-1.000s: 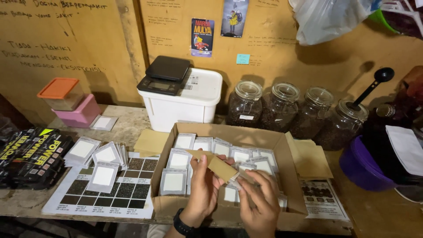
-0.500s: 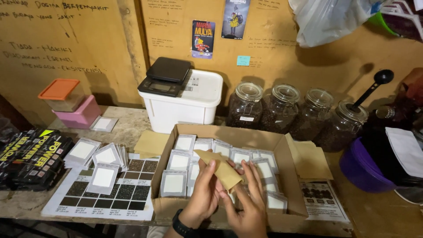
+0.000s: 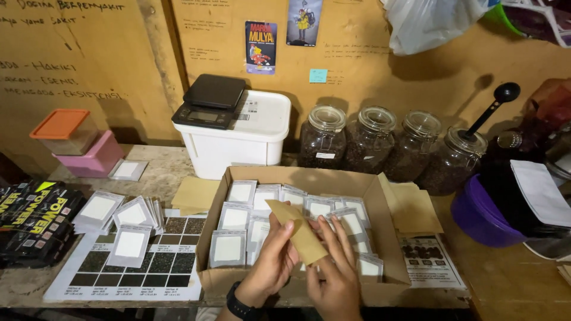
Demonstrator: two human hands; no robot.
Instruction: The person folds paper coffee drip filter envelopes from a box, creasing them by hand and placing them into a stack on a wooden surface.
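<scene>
A worn wooden bench runs along a tan board wall. At the near edge, the left hand and right hand together pinch one brown paper packet, tilted, over an open cardboard box of silver-edged sachets, perhaps a dozen or more, overlapping. Left of the box lies one printed chart under loose sachets. Farther back stand four glass jars of dark beans, and one white tub bearing one black scale.

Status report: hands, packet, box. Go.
Left hand and right hand both gripping brown paper packet. Packet tilted above open cardboard box of white sachets. Nothing in the way.
</scene>
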